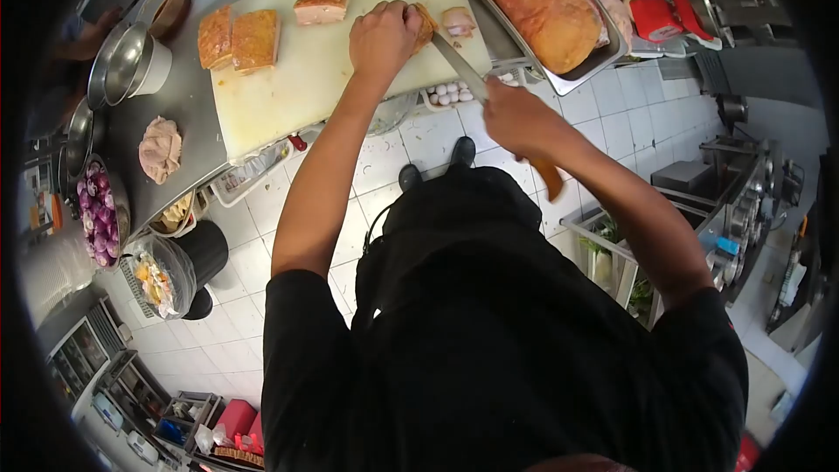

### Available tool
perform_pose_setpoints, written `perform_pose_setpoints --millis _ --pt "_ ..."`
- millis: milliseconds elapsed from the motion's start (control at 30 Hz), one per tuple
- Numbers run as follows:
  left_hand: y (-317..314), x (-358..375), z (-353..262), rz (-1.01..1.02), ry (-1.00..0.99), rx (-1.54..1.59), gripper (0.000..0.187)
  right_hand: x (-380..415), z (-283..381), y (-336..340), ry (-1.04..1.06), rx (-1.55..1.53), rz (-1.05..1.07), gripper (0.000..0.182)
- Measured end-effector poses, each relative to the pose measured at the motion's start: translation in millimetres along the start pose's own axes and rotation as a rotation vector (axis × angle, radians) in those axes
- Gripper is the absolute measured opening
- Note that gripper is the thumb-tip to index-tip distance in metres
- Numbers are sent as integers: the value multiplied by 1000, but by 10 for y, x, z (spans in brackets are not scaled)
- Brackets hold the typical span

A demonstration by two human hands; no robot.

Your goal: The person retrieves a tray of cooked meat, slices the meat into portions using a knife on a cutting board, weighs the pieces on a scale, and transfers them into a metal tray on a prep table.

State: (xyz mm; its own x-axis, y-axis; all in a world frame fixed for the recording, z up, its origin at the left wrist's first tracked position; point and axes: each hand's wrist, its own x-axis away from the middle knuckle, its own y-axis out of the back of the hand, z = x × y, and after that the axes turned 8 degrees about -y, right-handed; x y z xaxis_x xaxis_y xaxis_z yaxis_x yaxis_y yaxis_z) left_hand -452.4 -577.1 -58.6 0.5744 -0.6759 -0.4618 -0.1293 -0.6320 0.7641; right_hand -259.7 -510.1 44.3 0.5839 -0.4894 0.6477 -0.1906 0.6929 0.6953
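Observation:
My left hand (384,39) is closed over a piece of roast pork (425,28) on the white cutting board (288,109), holding it down near the right end. My right hand (524,118) grips a knife (460,66) with a wooden handle. Its blade points up and left, with the tip beside the held pork. Just right of the tip lies a small pale meat piece (457,22). Further left on the board sit a crisp-skinned pork block (254,39), another block (215,38) against it, and a smaller chunk (321,9).
A metal tray (572,79) holding a large roast pork slab (537,4) stands right of the board. Left are metal bowls (144,61), pale raw meat (161,150) and purple onions (98,214). Eggs (450,93) sit below the counter edge. A lined bin (179,267) stands on the floor.

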Motion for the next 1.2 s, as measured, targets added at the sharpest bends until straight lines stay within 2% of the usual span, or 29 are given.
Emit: perform_pose_setpoints --millis 33,100,167,233,267,367,433,467,533,567,633,733,800,867,933,1000,1033,1067,1100,1167,1200 --pt "20 -2 -31 73 31 14 30 -151 -15 -57 -2 0 -2 24" --pt "56 -5 -35 89 35 10 31 -382 100 -125 43 -1 -30 26" --pt "55 -24 -55 103 28 17 32 -357 67 -97 53 -56 -33 25" --pt "70 -46 -38 143 103 21 31 -239 18 -102 38 -61 6 25" --pt "70 -58 -25 136 95 15 31 -202 -114 -209 127 23 -103 24" --pt "57 -39 20 85 51 45 26 60 -398 -297 47 65 -97 24" --pt "36 -119 65 -115 -149 222 25 177 -512 -270 34 98 -121 25" --pt "51 -196 91 -116 -170 218 25 251 -545 -244 38 102 -109 24" --pt "79 -356 136 216 -415 331 28 401 -571 -184 46 93 -103 24" --pt "114 -448 97 219 -430 324 28 490 -568 -126 19 73 -70 24" --pt "190 -648 41 748 -95 339 28 633 -620 -62 2 43 -45 24" --pt "85 -804 48 764 -123 304 27 837 -763 -40 -10 15 -67 23" --pt "-69 -872 107 732 -96 359 27 953 -845 -1 -139 -150 11 22" --pt "-125 -932 63 705 -72 420 27 1013 -1050 -56 -105 -195 -22 21" --pt "-182 -985 -1 782 242 742 31 1059 -1103 -39 -79 -243 -59 21" --pt "-268 -966 -47 832 190 637 35 1146 -1046 101 -244 -338 81 22" --pt "-286 -932 -74 866 146 538 38 1136 -1085 89 -243 -347 82 22" --pt "-298 -852 -94 801 -34 406 54 1112 -1136 61 -233 -345 68 23" --pt "-316 -808 -120 801 -35 398 54 1074 -1189 38 -219 -340 53 23" --pt "-272 -744 -275 737 -233 127 62 990 -1310 -23 -172 -325 39 23" --pt "-303 -729 -298 779 -189 144 67 948 -1354 -28 -130 -306 19 23"
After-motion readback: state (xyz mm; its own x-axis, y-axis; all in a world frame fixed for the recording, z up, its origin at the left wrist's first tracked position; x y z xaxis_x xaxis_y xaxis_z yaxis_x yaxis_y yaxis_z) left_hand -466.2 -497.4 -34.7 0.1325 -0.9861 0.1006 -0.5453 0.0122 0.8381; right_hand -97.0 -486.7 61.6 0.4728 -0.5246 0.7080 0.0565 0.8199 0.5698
